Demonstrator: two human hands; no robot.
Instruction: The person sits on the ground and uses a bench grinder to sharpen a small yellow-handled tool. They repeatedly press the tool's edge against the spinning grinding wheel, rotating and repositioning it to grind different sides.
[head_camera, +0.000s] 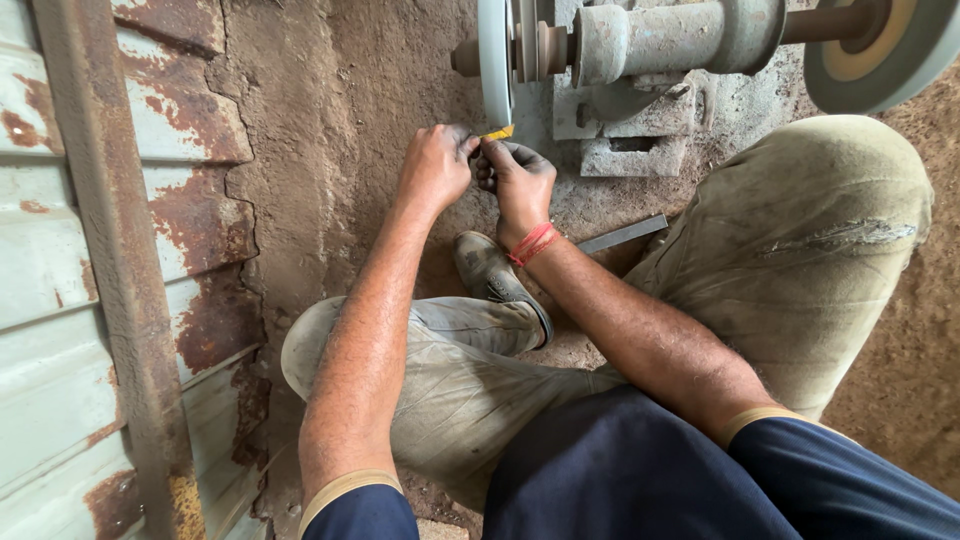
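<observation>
My left hand (435, 165) and my right hand (515, 180) meet at the rim of a grey grinding wheel (494, 55). Together they pinch a small workpiece, mostly hidden by the fingers, against the wheel. Yellow sparks (498, 132) show at the point of contact. My right wrist wears a red thread band (532, 243). I sit low on the ground, knees bent, in dusty khaki trousers (800, 250).
The grinder's shaft and housing (660, 40) rest on a metal base (630, 150), with a second wheel (880, 50) at the far right. A flat metal bar (622, 234) lies on the dirt floor. A rusty metal panel (110, 250) stands at the left. My shoe (490, 270) lies below the hands.
</observation>
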